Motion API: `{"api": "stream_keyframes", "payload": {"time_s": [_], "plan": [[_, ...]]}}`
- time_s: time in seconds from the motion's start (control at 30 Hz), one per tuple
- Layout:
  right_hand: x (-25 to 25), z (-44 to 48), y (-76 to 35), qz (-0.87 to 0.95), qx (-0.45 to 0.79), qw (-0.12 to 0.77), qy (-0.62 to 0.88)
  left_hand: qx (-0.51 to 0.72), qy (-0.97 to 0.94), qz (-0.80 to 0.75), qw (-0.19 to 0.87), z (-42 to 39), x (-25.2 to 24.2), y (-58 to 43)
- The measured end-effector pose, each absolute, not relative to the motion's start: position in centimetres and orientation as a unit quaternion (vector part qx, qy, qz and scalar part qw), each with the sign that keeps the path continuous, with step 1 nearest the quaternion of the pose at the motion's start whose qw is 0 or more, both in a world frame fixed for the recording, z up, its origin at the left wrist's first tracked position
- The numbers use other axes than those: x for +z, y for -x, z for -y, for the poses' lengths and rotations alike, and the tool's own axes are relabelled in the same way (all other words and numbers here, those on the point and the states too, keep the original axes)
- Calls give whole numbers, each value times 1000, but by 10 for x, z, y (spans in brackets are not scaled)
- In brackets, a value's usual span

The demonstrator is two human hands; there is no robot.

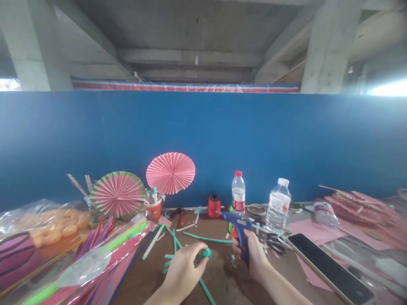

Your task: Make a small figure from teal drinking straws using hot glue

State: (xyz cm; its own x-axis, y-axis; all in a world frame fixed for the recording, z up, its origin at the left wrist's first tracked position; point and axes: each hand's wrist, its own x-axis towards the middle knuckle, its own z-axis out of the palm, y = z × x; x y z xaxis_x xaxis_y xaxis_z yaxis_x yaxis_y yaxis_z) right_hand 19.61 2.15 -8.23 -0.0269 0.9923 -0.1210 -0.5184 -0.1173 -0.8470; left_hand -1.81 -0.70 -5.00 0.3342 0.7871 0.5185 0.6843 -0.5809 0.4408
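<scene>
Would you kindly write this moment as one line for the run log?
left hand: pinching small green piece | right hand: gripping blue glue gun | on table: green strips, red-capped bottle, phone

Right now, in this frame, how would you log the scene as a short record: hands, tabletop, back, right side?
Left hand: pinching a small lumpy green piece
Right hand: gripping a blue plastic glue gun
Brown tabletop: thin green strips
Back: red-capped clear plastic bottle, round pink pleated-paper fan
Right side: flat dark-screened phone

Blue glue gun point(241, 226), pointing left; small green piece point(206, 253), seemingly coiled.
</scene>
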Motion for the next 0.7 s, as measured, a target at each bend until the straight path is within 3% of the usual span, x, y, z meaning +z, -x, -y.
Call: {"api": "stream_keyframes", "payload": {"time_s": [0.13,0.3,0.7], "plan": [[-89,-26,-183,319,663,593,327,346,-804,-476,80,12,-61,25],[-89,-22,-184,340,671,593,289,386,-752,-506,171,9,-72,33],[-78,-16,-179,376,667,551,330,427,-706,-509,246,4,-72,31]]}}
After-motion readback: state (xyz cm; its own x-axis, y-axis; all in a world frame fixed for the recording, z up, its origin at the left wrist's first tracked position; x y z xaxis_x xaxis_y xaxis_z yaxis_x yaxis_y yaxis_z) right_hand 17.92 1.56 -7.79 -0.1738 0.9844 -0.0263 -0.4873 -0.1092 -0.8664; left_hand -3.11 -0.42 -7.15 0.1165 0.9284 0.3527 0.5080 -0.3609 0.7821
